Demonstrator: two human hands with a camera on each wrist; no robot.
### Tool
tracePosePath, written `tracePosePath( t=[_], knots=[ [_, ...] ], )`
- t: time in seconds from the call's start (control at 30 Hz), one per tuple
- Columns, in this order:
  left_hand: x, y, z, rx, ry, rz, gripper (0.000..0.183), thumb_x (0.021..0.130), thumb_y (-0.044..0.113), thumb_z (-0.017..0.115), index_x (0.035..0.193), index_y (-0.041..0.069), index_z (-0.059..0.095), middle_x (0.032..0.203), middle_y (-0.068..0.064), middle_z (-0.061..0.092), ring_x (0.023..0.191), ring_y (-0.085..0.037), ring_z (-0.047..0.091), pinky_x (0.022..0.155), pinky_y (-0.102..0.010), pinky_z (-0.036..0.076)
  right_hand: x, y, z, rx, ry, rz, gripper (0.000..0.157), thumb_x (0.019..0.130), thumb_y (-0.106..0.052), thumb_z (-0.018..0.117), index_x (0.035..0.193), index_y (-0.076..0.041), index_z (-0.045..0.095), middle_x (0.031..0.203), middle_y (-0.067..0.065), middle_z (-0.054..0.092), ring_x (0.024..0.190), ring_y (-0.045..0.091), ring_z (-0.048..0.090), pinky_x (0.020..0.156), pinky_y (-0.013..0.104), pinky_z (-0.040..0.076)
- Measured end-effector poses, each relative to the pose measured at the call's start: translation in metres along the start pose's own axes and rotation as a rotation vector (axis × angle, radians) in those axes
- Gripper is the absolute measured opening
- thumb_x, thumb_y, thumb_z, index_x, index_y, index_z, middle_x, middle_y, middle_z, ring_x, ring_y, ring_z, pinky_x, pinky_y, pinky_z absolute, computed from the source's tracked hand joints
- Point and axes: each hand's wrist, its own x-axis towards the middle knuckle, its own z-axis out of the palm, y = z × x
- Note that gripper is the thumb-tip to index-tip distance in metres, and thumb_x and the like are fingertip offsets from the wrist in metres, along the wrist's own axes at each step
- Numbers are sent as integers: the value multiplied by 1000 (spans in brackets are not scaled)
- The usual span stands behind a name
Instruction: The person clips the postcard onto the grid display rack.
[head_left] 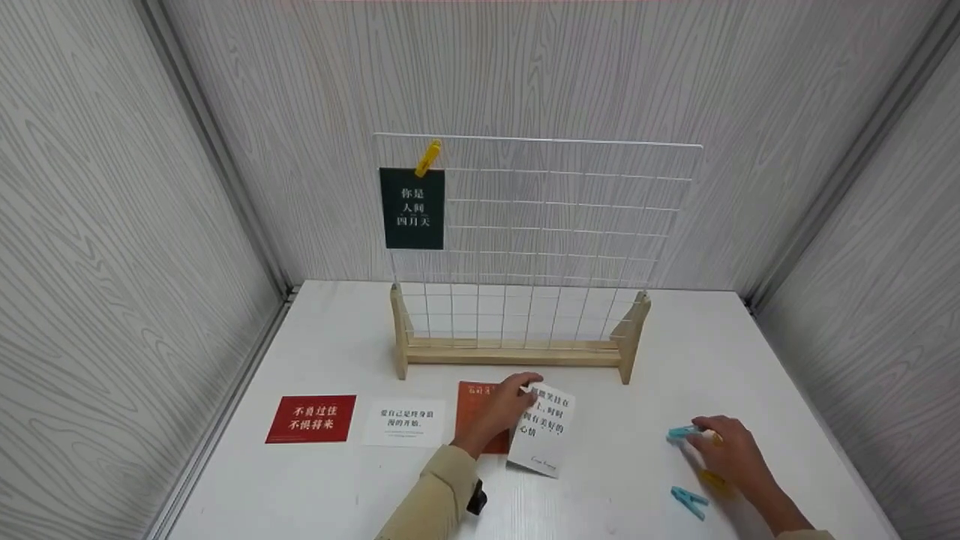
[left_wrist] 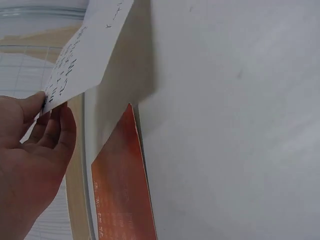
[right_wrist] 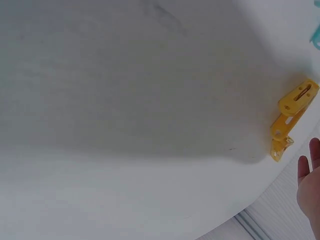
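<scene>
My left hand point(head_left: 504, 411) grips a white card point(head_left: 545, 439) with black Chinese writing by its upper left edge, tilted above the table. In the left wrist view, the thumb lies over the printed side, with curled fingers behind it. An orange-red card point(left_wrist: 122, 185) lies partly hidden under that hand and card. Over at the right, my right hand point(head_left: 731, 454) pinches a teal clothespin point(head_left: 681, 433) between thumb and index finger. Yellow clothespins point(right_wrist: 295, 102) lie beside and under this hand, and another teal clothespin point(head_left: 688, 501) rests nearer the front.
A white wire grid point(head_left: 562, 202) stands in a wooden base point(head_left: 517, 354) behind the hands. A yellow clothespin point(head_left: 428, 158) clips a dark green card point(head_left: 413, 225) to its upper left. On the table's left lie a red card point(head_left: 311, 431) and another white card point(head_left: 405, 436).
</scene>
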Motion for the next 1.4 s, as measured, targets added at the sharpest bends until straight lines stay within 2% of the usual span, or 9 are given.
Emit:
tracePosePath(
  t=[0.27,0.37,0.5,0.6,0.73,0.8,1.07,1.27,1.4],
  knots=[
    [-7,11,-3,-67,-3,-3,44,105,13,52,148,19,49,122,0,62,97,-13,65,84,-35,54,1,-17,0,42,27,-47,43,97,-21,68,134,-2,60,125,17,63,118,37,56,101,58,47],
    [-8,12,-3,-120,19,9,44,102,11,56,145,18,51,120,-2,62,99,-14,65,87,-38,54,2,-24,0,49,43,-59,43,96,-18,69,135,-1,60,123,17,64,115,34,59,96,43,52],
    [-10,15,-4,-200,50,24,39,98,10,62,137,12,58,117,-4,67,101,-15,66,90,-40,55,5,-28,1,71,51,-56,40,95,-16,70,131,-1,62,122,15,66,113,31,60,88,25,50],
    [-12,17,-5,-247,71,39,31,96,10,66,127,7,63,112,-5,69,99,-16,68,89,-38,56,6,-32,2,98,45,-49,37,95,-17,70,129,-1,63,123,15,66,114,32,60,92,33,51],
    [-15,18,-7,-271,95,50,22,94,9,68,116,6,67,105,-5,71,93,-16,69,86,-37,57,7,-38,2,111,34,-32,40,97,-24,68,131,-3,63,126,16,65,118,33,58,98,47,50],
    [-15,18,-8,-272,105,61,19,94,9,68,113,7,68,103,-4,71,91,-15,69,85,-37,58,7,-41,1,123,32,-30,43,98,-28,68,132,-4,62,127,15,65,119,34,57,97,46,49],
    [-16,15,-14,-337,145,113,18,96,10,67,113,6,69,101,-6,70,90,-15,70,81,-32,59,8,-57,1,164,86,-85,41,98,-29,67,132,-7,62,122,9,68,115,28,59,89,20,47],
    [-16,14,-16,-366,173,101,19,95,13,69,113,7,70,101,-4,70,88,-14,69,78,-33,60,10,-71,2,167,112,-106,36,96,-25,70,129,-9,65,116,5,70,108,22,60,87,19,48],
    [-18,14,-17,-360,165,104,22,95,11,69,117,6,68,106,-6,70,94,-16,69,83,-35,59,12,-79,2,185,98,-103,38,98,-27,68,132,-10,63,117,5,69,108,20,60,87,20,48]
  ],
)
